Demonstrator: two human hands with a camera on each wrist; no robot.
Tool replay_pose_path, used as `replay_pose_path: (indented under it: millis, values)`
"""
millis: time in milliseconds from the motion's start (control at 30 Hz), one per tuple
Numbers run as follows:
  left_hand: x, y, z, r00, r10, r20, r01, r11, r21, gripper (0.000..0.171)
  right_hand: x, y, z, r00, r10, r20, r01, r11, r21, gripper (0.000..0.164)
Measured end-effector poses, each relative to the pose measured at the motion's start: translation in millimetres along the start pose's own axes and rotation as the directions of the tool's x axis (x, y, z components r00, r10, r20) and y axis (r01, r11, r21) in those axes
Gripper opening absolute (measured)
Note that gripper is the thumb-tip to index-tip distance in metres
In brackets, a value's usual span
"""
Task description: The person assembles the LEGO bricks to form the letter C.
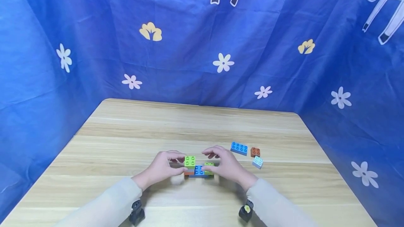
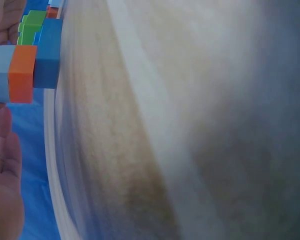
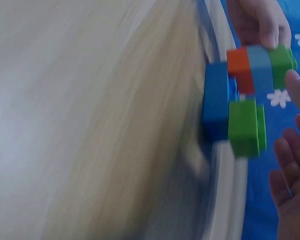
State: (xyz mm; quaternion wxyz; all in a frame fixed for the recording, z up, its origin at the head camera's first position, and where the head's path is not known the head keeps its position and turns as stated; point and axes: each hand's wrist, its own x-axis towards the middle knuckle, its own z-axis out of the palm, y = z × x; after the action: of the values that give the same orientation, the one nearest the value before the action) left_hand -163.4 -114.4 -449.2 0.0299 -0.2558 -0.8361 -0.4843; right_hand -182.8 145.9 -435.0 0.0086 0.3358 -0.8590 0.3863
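Observation:
Toy building bricks are joined near the table's front middle. A long blue brick (image 1: 199,171) forms the base, with a green brick (image 1: 209,165) on its right end. At its left end rises a stack: an orange brick (image 2: 21,75), a light blue brick (image 3: 260,69) and a green top brick (image 1: 190,160). My left hand (image 1: 162,165) pinches this stack from the left, thumb in front and fingers behind, partly hidden. My right hand (image 1: 225,164) hovers around the right green brick, thumb and fingers spread apart, with no brick visibly gripped.
To the right lie a loose blue brick (image 1: 239,148), a brown-orange brick (image 1: 255,152) and a light blue brick (image 1: 257,162). Blue patterned cloth (image 1: 189,62) hangs along the back and sides of the wooden table (image 1: 142,122).

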Motion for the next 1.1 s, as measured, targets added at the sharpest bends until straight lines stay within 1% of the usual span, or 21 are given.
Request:
replay_pose_path:
  millis: [167, 300, 467, 667, 867, 1100]
  values:
    - [0.0, 0.6, 0.1, 1.0, -0.021, 0.004, 0.021, 1.0, -0.011, 0.038, -16.4, 16.2, -15.4, 0.997, 0.052, -0.06, -0.052, 0.999, -0.012, 0.049]
    - [-0.1, 1.1, 0.5, 0.999, -0.042, 0.01, 0.043, 0.999, -0.018, 0.039, -31.1, 29.2, -28.6, 0.99, 0.077, -0.12, -0.083, 0.996, -0.045, 0.047]
    - [-0.2, 1.3, 1.2, 0.999, -0.038, 0.007, 0.038, 0.999, -0.009, 0.04, -48.1, 45.3, -44.9, 0.981, 0.065, -0.184, -0.079, 0.994, -0.069, 0.046]
    - [-0.2, 0.0, 1.5, 1.0, -0.018, -0.003, 0.018, 1.0, -0.012, 0.039, -64.2, 60.1, -62.7, 0.966, 0.049, -0.254, -0.085, 0.988, -0.131, 0.045]
    - [-0.2, -1.4, 1.6, 1.0, 0.0, -0.006, 0.0, 1.0, 0.002, 0.038, -76.2, 70.7, -74.8, 0.952, 0.072, -0.297, -0.118, 0.983, -0.138, 0.047]
    - [-0.2, 0.2, 1.6, 1.0, -0.012, 0.002, 0.012, 1.0, 0.004, 0.039, -87.0, 82.2, -81.3, 0.945, 0.095, -0.314, -0.151, 0.976, -0.159, 0.046]
